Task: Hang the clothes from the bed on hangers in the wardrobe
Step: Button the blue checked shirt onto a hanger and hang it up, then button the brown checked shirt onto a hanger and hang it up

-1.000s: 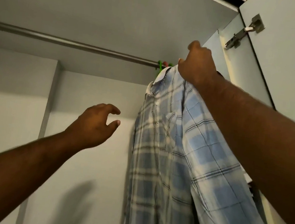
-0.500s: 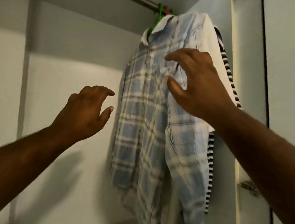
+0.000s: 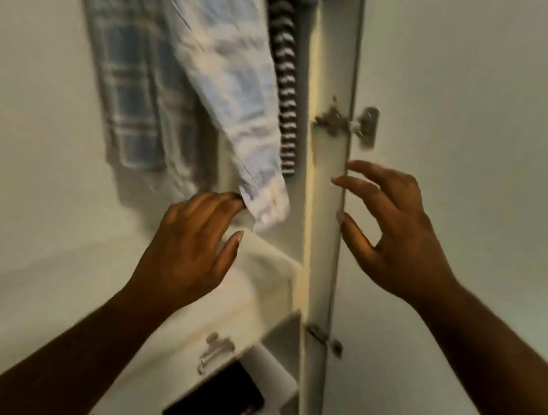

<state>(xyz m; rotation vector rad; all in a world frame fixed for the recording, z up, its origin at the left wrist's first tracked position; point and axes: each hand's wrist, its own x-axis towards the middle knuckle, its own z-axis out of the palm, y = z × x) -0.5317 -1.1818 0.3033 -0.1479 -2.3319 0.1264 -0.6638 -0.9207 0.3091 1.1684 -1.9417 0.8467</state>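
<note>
Blue plaid shirt (image 3: 135,62) hangs, blurry. L hand (image 3: 188,248) at its cuff, grip loose, maybe touching. R hand (image 3: 396,236) right of shirt, grip spread, empty, before white door (image 3: 482,129).

Dim warm light, heavy motion blur, wide-angle edge distortion

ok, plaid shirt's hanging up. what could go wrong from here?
1. The left hand has its fingertips at the cuff of the plaid shirt; catching it could tug the shirt askew or off its hanger, which is out of view.
2. The right hand is spread by the wardrobe door edge, below the hinge; a swinging door could pinch fingers.
</note>
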